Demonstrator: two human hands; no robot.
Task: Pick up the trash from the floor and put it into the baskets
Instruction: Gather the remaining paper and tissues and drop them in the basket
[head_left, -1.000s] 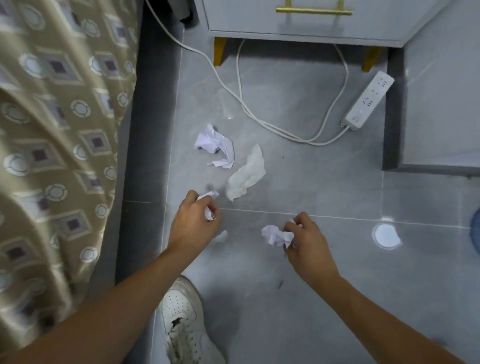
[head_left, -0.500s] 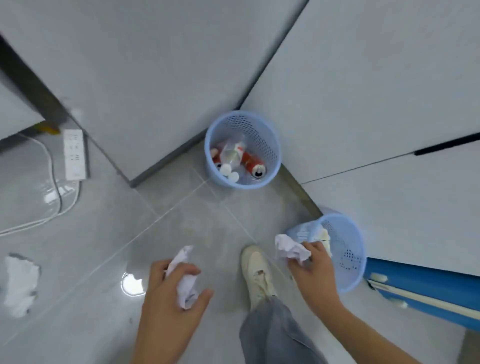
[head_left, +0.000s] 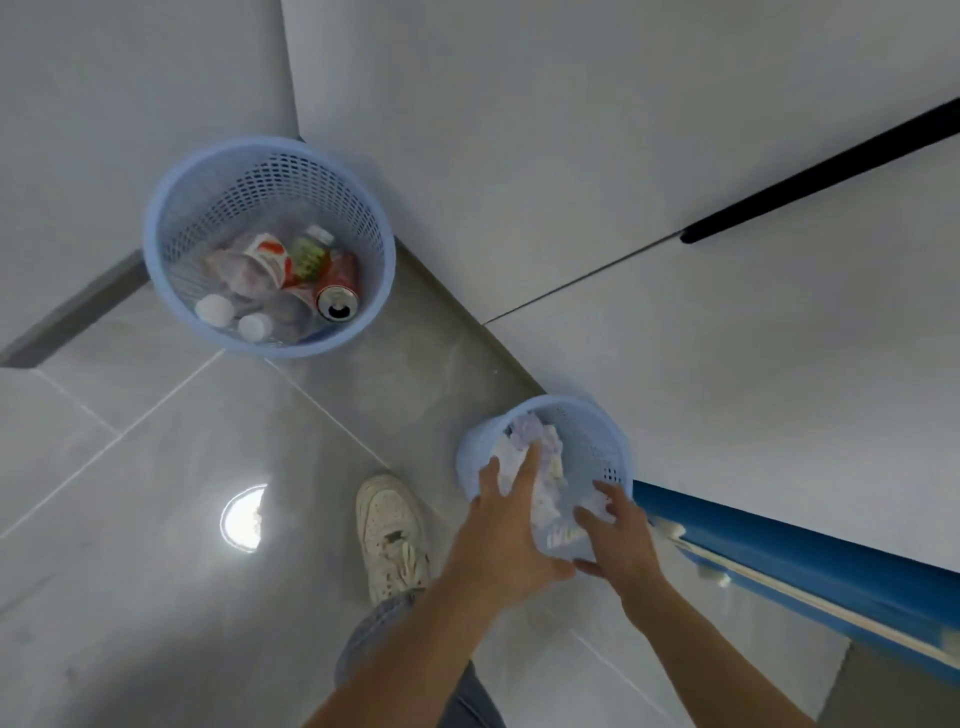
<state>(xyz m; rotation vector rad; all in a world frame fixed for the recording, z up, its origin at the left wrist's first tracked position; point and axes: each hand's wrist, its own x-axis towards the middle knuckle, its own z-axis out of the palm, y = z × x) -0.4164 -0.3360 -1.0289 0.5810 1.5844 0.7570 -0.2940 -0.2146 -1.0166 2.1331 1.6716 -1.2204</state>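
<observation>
Dropping paper here works best with both hands directly over the near basket (head_left: 597, 441) by the wall. The left hand (head_left: 506, 525) and right hand (head_left: 621, 540) have fingers spread, each grip loose; crumpled paper (head_left: 545, 483) sits inside, falling clear of the rim.

Nothing here can be read. The red can (head_left: 336, 287) and the bottles' labels (head_left: 270, 258) in the far basket (head_left: 171, 208) show only blurred colour, no legible letters, brand or number.
</observation>
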